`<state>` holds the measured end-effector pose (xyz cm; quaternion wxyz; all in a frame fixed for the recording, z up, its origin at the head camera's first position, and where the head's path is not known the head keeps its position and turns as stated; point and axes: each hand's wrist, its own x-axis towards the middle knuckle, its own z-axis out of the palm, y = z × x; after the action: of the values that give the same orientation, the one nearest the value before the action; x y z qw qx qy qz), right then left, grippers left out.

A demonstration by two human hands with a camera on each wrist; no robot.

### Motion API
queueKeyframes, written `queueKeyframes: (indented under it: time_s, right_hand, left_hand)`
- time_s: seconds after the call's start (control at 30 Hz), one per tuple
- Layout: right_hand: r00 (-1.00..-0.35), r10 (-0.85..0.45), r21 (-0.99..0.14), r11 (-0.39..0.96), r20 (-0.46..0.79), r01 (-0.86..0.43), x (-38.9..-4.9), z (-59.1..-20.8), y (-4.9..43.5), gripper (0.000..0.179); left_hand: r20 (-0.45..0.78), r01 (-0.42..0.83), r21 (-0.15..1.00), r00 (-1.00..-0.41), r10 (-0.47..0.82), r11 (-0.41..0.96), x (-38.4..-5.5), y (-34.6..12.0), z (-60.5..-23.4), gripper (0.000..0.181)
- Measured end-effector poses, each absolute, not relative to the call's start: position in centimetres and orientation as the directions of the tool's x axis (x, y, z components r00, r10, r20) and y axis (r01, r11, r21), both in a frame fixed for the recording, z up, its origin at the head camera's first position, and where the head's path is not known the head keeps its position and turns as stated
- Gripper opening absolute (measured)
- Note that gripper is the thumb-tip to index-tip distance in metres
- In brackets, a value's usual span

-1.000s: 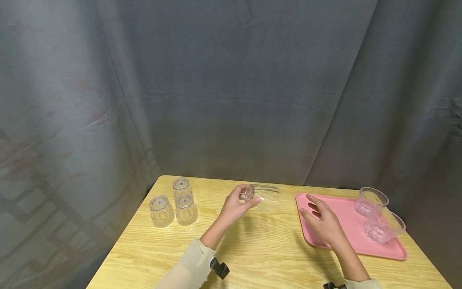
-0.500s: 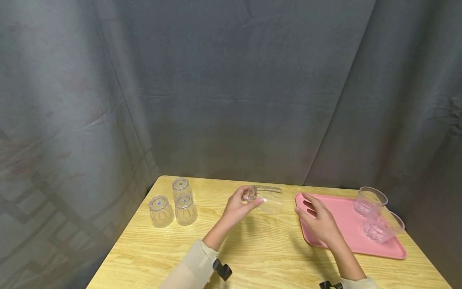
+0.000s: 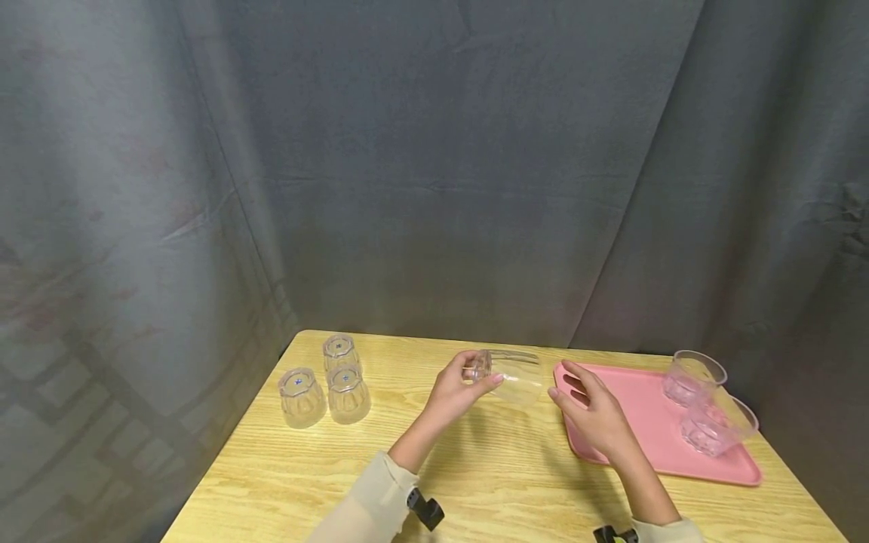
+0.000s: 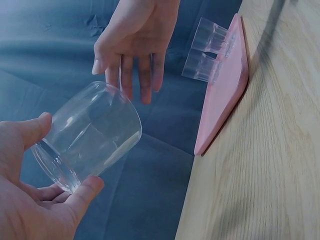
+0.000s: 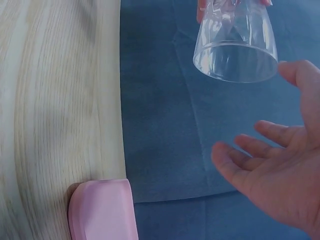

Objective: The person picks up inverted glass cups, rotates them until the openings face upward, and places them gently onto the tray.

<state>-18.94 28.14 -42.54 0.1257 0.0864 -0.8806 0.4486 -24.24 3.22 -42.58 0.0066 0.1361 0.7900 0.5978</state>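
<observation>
My left hand (image 3: 456, 388) grips a clear drinking glass (image 3: 514, 375) around its base, above the table. The glass lies on its side in the air, its mouth turned toward the right hand. In the left wrist view, thumb and fingers pinch the glass (image 4: 92, 132) near its thick bottom. My right hand (image 3: 596, 413) is held with fingers spread, close to the rim and over the left edge of the pink tray (image 3: 638, 407). The right wrist view has the right thumb (image 5: 295, 72) right by the rim, with nothing in the palm (image 5: 285, 185).
Upside-down glasses stand at the table's left: one at the back (image 3: 341, 354), one in front of it (image 3: 349, 396), another at the left (image 3: 302, 400). Two upright glasses (image 3: 692, 377) are on the tray's right side. Grey curtain (image 3: 434, 188) hangs behind the wooden table (image 3: 502, 467).
The left hand has carried the glass a little to the right. The right hand has shifted slightly left, so the gap between its fingers and the glass rim has narrowed.
</observation>
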Motion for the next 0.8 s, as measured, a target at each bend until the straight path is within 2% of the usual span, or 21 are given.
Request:
queueKeyframes:
  time_s: [0.47, 0.8]
  right_hand:
    - [-0.952, -0.045, -0.790, 0.548, 0.302, -0.277, -19.10, -42.55, 27.68, 0.064]
    - [-0.945, -0.062, -0.801, 0.515, 0.321, -0.306, -19.22, -42.16, 27.19, 0.064]
  left_hand:
    - [0.142, 0.200, 0.956, -0.956, 0.258, 0.215, -23.55, 3.70, -42.35, 0.075]
    - [0.146, 0.200, 0.960, -0.955, 0.258, 0.196, -23.52, 4.19, -42.28, 0.071]
